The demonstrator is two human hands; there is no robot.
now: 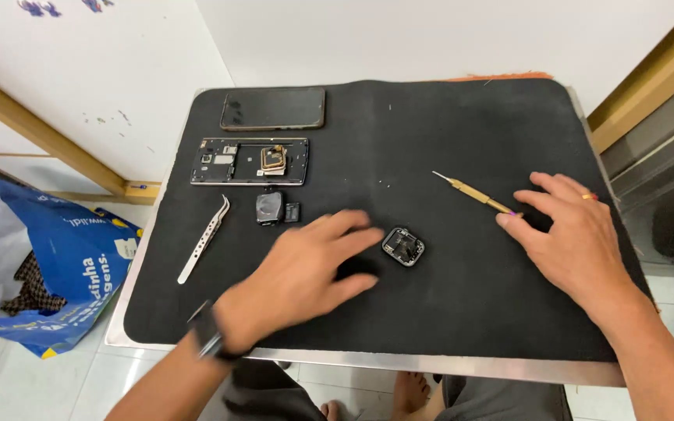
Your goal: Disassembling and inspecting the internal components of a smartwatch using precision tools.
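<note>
My left hand (302, 273) hovers over the black mat (470, 312), fingers spread and empty, its fingertips just left of a small opened watch case (403, 245). My right hand (575, 234) rests open on the mat at the right, its fingertips touching the rear end of a gold screwdriver (473, 192) that lies pointing up-left. Neither hand grips anything.
At the back left lie a dark phone (273, 108) and an opened phone frame (249, 161). Curved silver tweezers (204, 238) lie at the left, and small dark parts (274, 208) sit beside them. A blue bag (64, 273) stands on the floor left of the metal-edged table.
</note>
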